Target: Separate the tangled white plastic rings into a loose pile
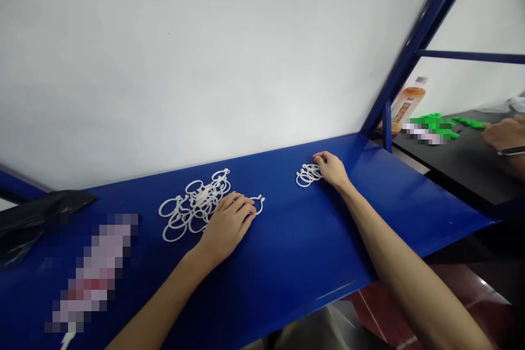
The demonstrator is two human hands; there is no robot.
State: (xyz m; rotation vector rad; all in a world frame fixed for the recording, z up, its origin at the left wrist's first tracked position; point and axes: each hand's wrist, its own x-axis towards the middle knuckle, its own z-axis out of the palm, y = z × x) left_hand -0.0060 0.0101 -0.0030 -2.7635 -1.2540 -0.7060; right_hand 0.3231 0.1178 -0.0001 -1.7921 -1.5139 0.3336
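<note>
Toward the left of the blue table (287, 251) lies a tangled pile of white plastic rings with small eyelets (192, 205), which look like curtain rings. My left hand (229, 224) rests palm down at the pile's right edge, fingers stretched out flat. A single curtain ring (261, 206) shows partly from under its fingertips. Farther right is a smaller group of overlapping curtain rings (305, 176). At the right end of that group, my right hand (331, 168) has its thumb and fingers pinched together on a ring, mostly hidden by the hand.
Black plastic (24, 224) and a blurred-out packet (96, 268) lie at the left. A white wall (246, 54) rises behind the table. Beyond a blue frame post (410, 49), a black table (463, 158) holds a bottle (408, 104) and green pieces (437, 124); another person's hand (508, 136) is there.
</note>
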